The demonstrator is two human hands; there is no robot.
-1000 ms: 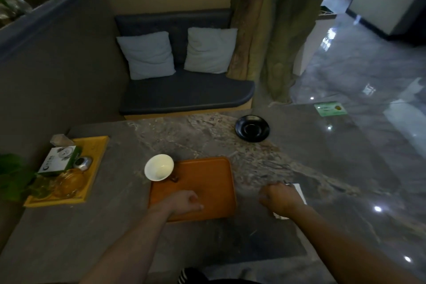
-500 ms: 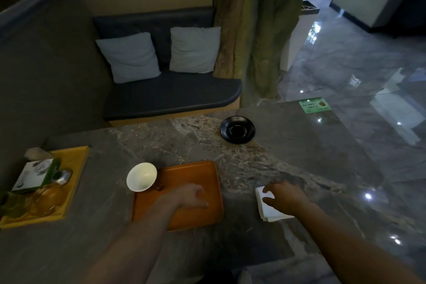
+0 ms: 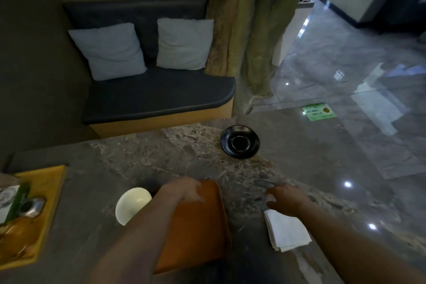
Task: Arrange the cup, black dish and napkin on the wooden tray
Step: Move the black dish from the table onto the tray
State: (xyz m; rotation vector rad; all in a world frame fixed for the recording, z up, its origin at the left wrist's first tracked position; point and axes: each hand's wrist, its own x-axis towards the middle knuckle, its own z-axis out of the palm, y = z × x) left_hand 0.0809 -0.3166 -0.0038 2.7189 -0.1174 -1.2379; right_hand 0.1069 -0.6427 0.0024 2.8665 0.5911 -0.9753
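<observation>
The orange wooden tray [image 3: 198, 233] lies on the stone table in front of me. A white cup [image 3: 131, 204] stands on the table against the tray's left edge. The black dish [image 3: 240, 142] sits apart near the table's far edge. A folded white napkin [image 3: 287, 232] lies flat on the table right of the tray. My left hand [image 3: 184, 190] hangs over the tray's far end with loosely bent fingers, holding nothing. My right hand [image 3: 287, 199] is at the napkin's far edge, fingers loosely curled and pointing left.
A yellow tray [image 3: 43, 193] at the table's left end holds a box, a metal lid and a glass jar. Beyond the table's far edge are a dark bench [image 3: 159, 97] with two cushions and a tree trunk [image 3: 242, 30]. A green card [image 3: 319, 112] lies at the far right.
Both hands have moved away from me. The left slid from the tray's middle to its far end. The right came off the napkin's middle to its far edge, uncovering the napkin.
</observation>
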